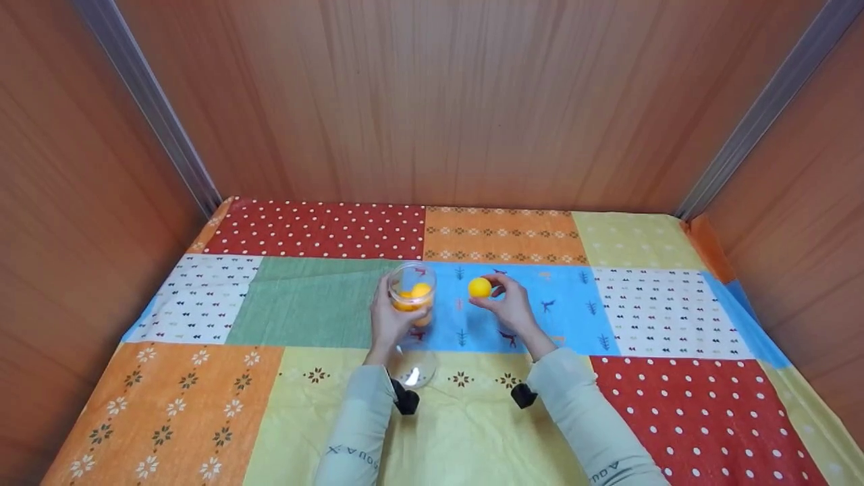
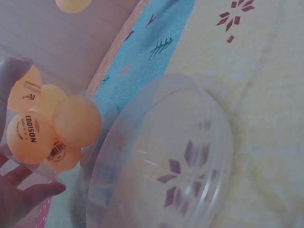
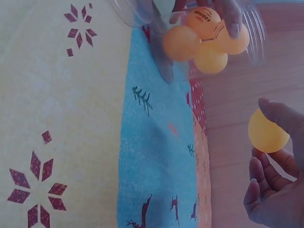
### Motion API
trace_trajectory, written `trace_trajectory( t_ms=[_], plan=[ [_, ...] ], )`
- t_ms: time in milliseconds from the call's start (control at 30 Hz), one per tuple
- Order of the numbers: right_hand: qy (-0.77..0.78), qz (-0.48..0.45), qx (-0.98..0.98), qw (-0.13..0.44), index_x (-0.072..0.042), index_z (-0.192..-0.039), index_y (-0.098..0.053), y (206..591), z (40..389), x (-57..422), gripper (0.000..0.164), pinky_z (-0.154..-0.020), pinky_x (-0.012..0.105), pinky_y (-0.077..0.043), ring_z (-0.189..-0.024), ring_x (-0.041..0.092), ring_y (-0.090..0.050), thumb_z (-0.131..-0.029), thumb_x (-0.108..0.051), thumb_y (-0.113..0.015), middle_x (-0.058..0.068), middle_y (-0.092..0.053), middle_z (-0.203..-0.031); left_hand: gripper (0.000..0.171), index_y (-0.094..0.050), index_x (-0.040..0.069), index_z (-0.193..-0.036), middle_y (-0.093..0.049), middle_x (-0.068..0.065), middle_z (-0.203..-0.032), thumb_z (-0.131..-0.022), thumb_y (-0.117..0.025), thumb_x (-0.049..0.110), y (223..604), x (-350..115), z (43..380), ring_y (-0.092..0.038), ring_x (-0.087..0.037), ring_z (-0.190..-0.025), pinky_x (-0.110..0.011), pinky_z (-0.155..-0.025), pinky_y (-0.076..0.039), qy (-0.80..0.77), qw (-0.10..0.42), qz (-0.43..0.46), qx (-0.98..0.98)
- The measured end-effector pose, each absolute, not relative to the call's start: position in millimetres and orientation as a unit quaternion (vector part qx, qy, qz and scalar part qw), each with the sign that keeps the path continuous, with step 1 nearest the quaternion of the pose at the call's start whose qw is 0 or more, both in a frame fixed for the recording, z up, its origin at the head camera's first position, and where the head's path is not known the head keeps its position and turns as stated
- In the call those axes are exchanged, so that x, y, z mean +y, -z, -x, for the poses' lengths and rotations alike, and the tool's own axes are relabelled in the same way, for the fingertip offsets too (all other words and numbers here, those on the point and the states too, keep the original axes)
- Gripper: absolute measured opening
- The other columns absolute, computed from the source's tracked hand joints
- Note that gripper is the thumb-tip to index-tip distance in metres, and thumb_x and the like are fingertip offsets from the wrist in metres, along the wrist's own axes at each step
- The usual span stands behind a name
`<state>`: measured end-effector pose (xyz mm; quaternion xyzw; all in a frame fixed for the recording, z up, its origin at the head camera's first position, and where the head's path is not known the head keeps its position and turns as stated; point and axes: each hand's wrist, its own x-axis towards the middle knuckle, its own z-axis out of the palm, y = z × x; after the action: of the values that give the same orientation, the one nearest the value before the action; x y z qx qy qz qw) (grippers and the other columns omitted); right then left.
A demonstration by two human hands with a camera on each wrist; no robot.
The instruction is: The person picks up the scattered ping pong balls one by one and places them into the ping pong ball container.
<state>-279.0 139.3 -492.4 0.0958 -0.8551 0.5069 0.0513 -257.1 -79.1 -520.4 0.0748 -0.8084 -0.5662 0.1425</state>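
Note:
My left hand (image 1: 393, 322) grips a clear plastic jar (image 1: 413, 271) around its side. Several orange ping-pong balls (image 2: 76, 121) lie inside the jar, some with printed lettering. To the right of the jar, my right hand (image 1: 511, 307) pinches one orange ping-pong ball (image 1: 480, 287) between thumb and fingers, held above the cloth; the right wrist view shows this ball (image 3: 269, 130) at the fingertips. A round clear lid (image 1: 417, 368) lies on the cloth just in front of the left hand, near the wrist.
A patchwork tablecloth (image 1: 310, 304) with coloured, patterned squares covers the table. Wood-grain panels (image 1: 432, 101) enclose it at the back and both sides, with grey metal strips (image 1: 155, 115) at the corners. Dark wrist cameras (image 1: 406, 398) sit at both cuffs.

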Motion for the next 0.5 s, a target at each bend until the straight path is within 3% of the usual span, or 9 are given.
trace_trajectory(
  t_ms=[167,500],
  plan=[
    [-0.514,-0.106,-0.849,0.055,-0.008,-0.105,-0.06,484.6,278.3,130.4,0.041,-0.069,0.033,-0.042,-0.082,0.03,-0.05,-0.069,-0.021,-0.075,0.004,-0.056,-0.094,0.082,-0.036,0.015,-0.129,-0.045,-0.006,-0.125,-0.061,-0.08,0.016,521.2,-78.6,258.3,-0.044,-0.022,-0.111,-0.039,-0.096,-0.035,0.563,0.14,-0.078,-0.811],
    [-0.521,-0.153,-0.835,0.082,-0.007,-0.106,-0.061,466.5,276.8,109.0,0.042,-0.063,0.03,-0.042,-0.078,0.023,-0.05,-0.069,-0.022,-0.076,0.002,-0.059,-0.092,0.08,-0.038,0.014,-0.127,-0.046,-0.008,-0.123,-0.059,-0.081,0.015,522.2,-79.7,257.9,-0.045,-0.025,-0.11,-0.04,-0.094,-0.037,0.563,0.154,-0.064,-0.809]
  ],
)
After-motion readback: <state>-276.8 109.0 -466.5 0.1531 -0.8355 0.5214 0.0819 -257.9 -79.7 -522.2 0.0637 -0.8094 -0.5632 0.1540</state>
